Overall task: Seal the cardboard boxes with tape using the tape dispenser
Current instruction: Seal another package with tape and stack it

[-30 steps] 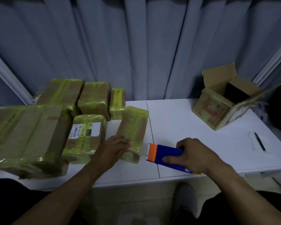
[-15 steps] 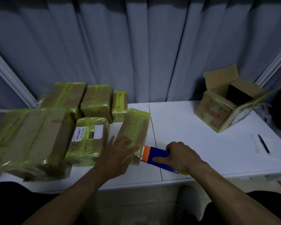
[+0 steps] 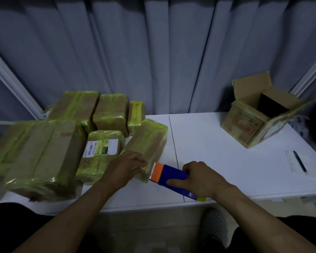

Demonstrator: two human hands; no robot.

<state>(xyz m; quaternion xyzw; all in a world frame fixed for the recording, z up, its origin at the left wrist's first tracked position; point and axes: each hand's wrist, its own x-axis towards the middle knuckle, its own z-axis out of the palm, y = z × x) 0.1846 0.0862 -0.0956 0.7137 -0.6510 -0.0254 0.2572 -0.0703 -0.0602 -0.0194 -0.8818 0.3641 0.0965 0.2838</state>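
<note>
Head camera, looking down at a white table point(image 3: 217, 152) in front of a grey curtain point(image 3: 153, 52). The tape dispenser point(image 3: 171, 177) lies low over the table's near edge, close to the middle. Its long axis runs on a slant from near right to far left. Its orange end, with a toothed blade, points left and meets the near end of a taped box point(image 3: 148, 141); the blue body trails back to the right, with a yellow-green bit showing at its rear. The right hand point(image 3: 202, 179) is wrapped around the blue body from above, fingers curled over the far side and thumb along the near side, clamped firmly on it.

The taped box is a narrow brown carton wrapped in yellow-green tape. Its long axis runs away from the person, leaning slightly right. The left hand point(image 3: 125, 166) sits on its near end with bent fingers curled over the top, holding it down.

To the left stand more taped cartons, among them a labelled box point(image 3: 100, 152) just beside the left hand and a large box point(image 3: 42, 156). At the far right is an open cardboard box point(image 3: 252, 125), flaps up, well apart from both hands. A pen point(image 3: 298, 160) lies on paper near the right edge.
</note>
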